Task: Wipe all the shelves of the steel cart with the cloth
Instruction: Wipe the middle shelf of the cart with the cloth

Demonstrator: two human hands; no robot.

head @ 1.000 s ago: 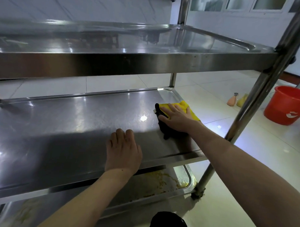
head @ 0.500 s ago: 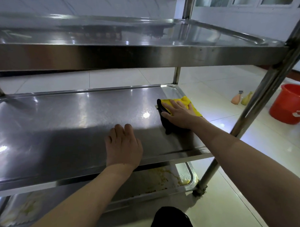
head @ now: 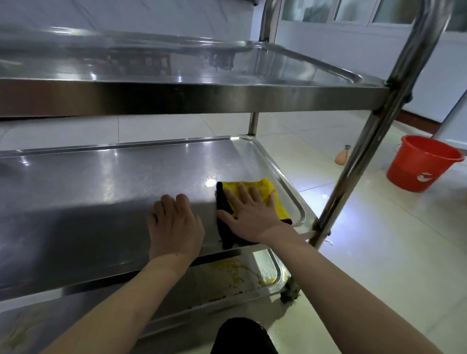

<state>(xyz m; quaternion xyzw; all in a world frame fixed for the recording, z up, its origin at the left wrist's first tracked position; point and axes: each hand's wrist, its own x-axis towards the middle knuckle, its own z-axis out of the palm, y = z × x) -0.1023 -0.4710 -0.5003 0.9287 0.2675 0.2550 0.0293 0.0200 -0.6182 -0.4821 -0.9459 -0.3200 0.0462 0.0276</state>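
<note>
The steel cart has three shelves: a top shelf [head: 176,100], a middle shelf [head: 94,188] and a bottom shelf [head: 218,282] with yellowish-brown grime. A yellow and black cloth [head: 266,188] lies at the right end of the middle shelf. My right hand [head: 249,214] presses flat on the cloth with fingers spread. My left hand [head: 175,227] rests palm down on the bare middle shelf just left of the cloth, fingers lightly bent, holding nothing.
A red bucket [head: 423,162] stands on the tiled floor to the right. A small orange object [head: 343,155] lies on the floor behind the cart's front right post [head: 366,144]. My dark-clad knee [head: 245,341] is at the bottom edge.
My right hand has slid the cloth toward the front right corner of the middle shelf. My left hand keeps its place on the shelf. The camera has dropped lower and closer.
</note>
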